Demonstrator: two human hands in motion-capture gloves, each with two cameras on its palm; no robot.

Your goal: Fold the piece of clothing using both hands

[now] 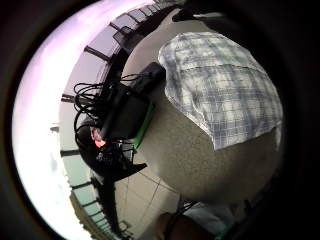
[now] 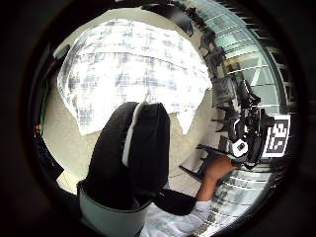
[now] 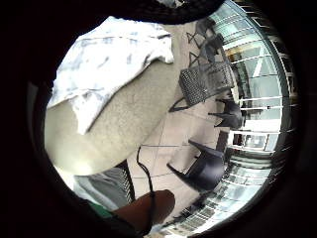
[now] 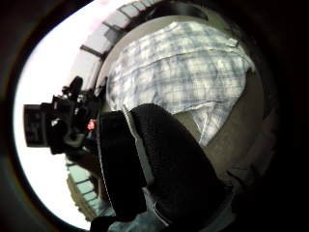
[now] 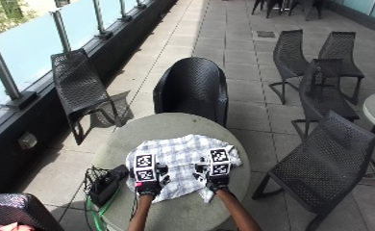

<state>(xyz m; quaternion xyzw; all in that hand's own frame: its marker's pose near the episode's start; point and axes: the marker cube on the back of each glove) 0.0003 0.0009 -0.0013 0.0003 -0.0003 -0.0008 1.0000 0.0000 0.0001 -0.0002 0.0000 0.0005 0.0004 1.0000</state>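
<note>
Over the round grey-green stone-look table we go, and there lies the white and blue-grey checked garment, spread flat but rumpled near the middle of the top, its near edge toward the person. Left hand in its black glove sits over the garment's near left part; right hand over the near right part, the two hands level with each other and apart. From above, the fingers are covered, so whether either hand is grasping cloth or simply hanging released over it, I cannot tell. The palm views help a little: the left thumb sticks out straight against the cloth below, and the right thumb likewise shows long and uncurled, the checked fabric lying flat on the table beyond it with no fold pinched up. A narrow tail of the fabric trails toward the table edge on the right. At the table's left rim sits a black box with a tangle of black cables. Beyond the table stands a black woven plastic chair, tucked close to the far edge
</note>
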